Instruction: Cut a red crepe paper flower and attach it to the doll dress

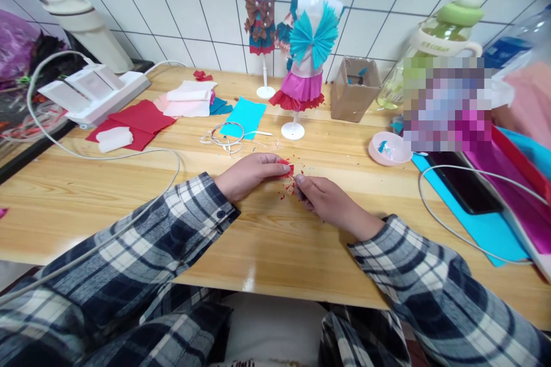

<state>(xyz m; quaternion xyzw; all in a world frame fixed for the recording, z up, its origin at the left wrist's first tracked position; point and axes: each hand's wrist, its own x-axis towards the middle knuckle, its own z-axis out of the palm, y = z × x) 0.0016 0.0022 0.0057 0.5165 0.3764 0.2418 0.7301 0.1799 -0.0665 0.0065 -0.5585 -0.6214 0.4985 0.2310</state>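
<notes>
My left hand (258,173) pinches a small red pleated paper piece (286,168) with a fringed edge, low over the wooden table (275,252). Just to the right, my right hand (321,195) is closed around a small dark tool, perhaps scissors, mostly hidden by the fingers; its tip points at the red piece. Tiny red scraps (289,189) lie scattered under and around both hands. Behind them stands a white mannequin (319,6) with a turquoise pleated bow and a pink and red skirt.
Other dressed mannequins (261,17) stand near the tiled wall. A turquoise sheet (243,116), wire coil (227,133) and red cloth (144,120) lie behind on the left. Rightward are a cardboard box (353,92), pink dish (390,149), phone (465,183) and cable. Another cable crosses my left sleeve.
</notes>
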